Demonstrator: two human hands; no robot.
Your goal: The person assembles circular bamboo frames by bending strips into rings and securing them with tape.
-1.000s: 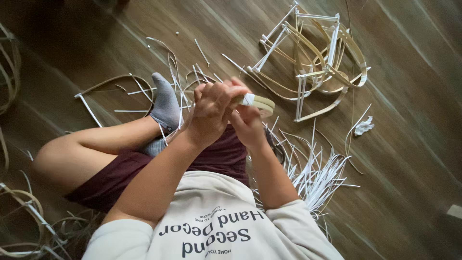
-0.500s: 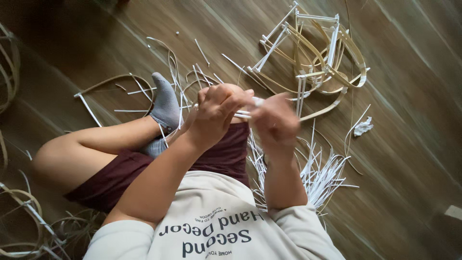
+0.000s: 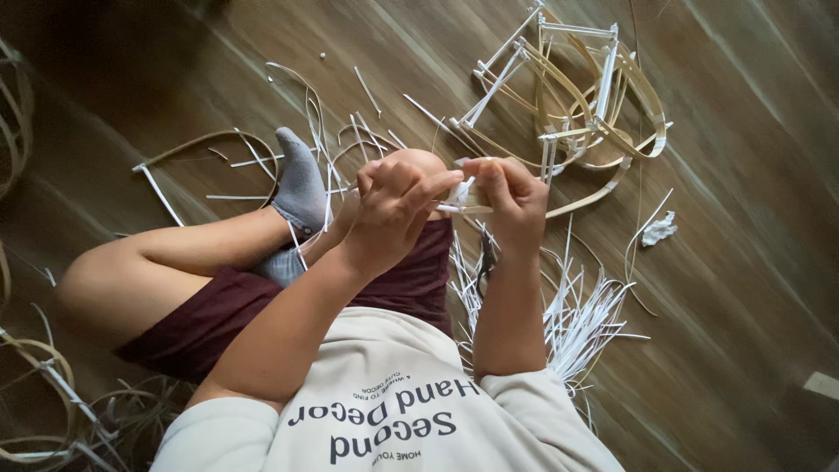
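Here, seen from above, a person sits on a dark wooden floor (image 3: 743,288) with one bare knee bent out to the side and a foot in a grey sock (image 3: 300,182) tucked near the middle of the view. Both hands are raised together just above the lap. The left hand (image 3: 393,205) is curled nearly closed, its fingers bent over and its fingertips pinching the end of a thin white strip (image 3: 454,197). The right hand (image 3: 509,194) sits just beside it, touching the same work; its fingers are folded around a small pale roll of tape (image 3: 476,199), thumb and forefinger pressed on it, so the hand is mostly closed. The strip and the roll lie between the two hands, held up off the floor. Under the right forearm, a fan of loose white strips (image 3: 577,319) spreads across the boards. Beyond the hands, further off, lies a tangled frame of pale curved bamboo slats and white sticks (image 3: 581,96). A small crumpled scrap of white paper (image 3: 658,230) rests well apart to the right. More bent slats (image 3: 52,393) lie at the lower left edge. The person wears a cream sweatshirt (image 3: 384,402) and maroon shorts (image 3: 218,310).
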